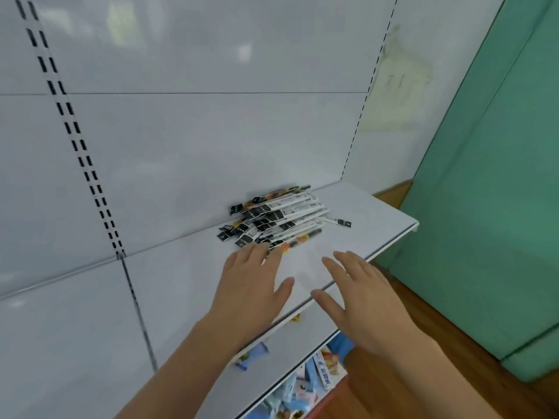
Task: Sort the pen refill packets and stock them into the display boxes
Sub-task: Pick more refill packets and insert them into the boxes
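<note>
We see glossy plastic pen refill packets heaped on a smooth, faintly shiny white shelf that looks like painted metal. Behind the shelf rises a glossy white back panel; to the shelf's right we see a matt green wall above a wood-grain floor.

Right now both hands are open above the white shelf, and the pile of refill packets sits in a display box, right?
Not quite. The head view shows the pile of refill packets lying loose on the white shelf; no display box is visible. Both the left hand and right hand are open.
</note>
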### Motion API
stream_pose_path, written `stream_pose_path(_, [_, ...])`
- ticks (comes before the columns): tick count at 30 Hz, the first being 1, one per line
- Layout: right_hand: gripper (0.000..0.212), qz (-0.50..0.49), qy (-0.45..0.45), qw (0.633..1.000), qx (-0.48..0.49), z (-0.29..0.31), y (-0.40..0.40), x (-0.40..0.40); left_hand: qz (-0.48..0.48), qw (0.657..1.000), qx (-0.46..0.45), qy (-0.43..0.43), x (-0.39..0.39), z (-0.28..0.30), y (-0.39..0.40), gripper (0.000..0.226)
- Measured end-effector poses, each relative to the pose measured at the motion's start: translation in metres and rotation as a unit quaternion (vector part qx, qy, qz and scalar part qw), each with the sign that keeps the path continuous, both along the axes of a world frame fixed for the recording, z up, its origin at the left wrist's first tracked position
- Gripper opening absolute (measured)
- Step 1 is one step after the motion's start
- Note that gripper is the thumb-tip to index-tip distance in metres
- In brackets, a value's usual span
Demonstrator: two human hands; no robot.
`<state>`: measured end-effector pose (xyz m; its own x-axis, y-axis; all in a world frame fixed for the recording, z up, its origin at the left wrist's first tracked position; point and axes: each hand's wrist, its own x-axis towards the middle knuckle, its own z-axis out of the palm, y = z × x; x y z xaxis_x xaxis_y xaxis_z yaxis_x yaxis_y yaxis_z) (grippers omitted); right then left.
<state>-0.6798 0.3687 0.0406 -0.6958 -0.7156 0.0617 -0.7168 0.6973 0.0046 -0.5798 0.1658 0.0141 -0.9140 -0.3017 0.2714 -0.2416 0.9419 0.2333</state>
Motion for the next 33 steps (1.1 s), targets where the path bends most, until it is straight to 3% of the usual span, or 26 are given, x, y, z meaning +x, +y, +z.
stream_pose_path(11, [0.087, 0.098, -0.052, 0.994, -0.001, -0.043, -0.045, -0.139, 0.063, 0.996, -0.022, -0.061, -0.097, -0.032, -0.003, 0.075])
stream_pose_path(14, [0.087, 0.157, -0.064, 0.986, -0.004, -0.049, -0.058, -0.177, 0.105, 0.991, -0.04, -0.068, -0.12, -0.044, 0.001, 0.059])
stream_pose_path(18, [0.063, 0.248, -0.05, 0.967, -0.015, -0.058, -0.073, -0.217, 0.171, 0.983, -0.053, -0.03, -0.137, -0.058, 0.01, 0.029])
stream_pose_path(21, [0.049, 0.287, -0.032, 0.957, -0.03, -0.063, -0.079, -0.232, 0.216, 0.975, -0.052, -0.013, -0.14, -0.062, 0.018, 0.02])
stream_pose_path(27, [0.041, 0.327, -0.045, 0.941, -0.076, -0.056, -0.092, -0.249, 0.309, 0.946, -0.078, 0.053, -0.14, -0.059, 0.038, 0.033])
stream_pose_path(29, [0.037, 0.346, -0.068, 0.935, -0.043, -0.053, -0.101, -0.255, 0.325, 0.94, -0.09, 0.058, -0.138, -0.06, 0.041, 0.032])
stream_pose_path(33, [0.049, 0.358, -0.114, 0.927, 0.014, -0.036, -0.118, -0.258, 0.342, 0.935, -0.076, 0.057, -0.13, -0.063, 0.039, 0.031])
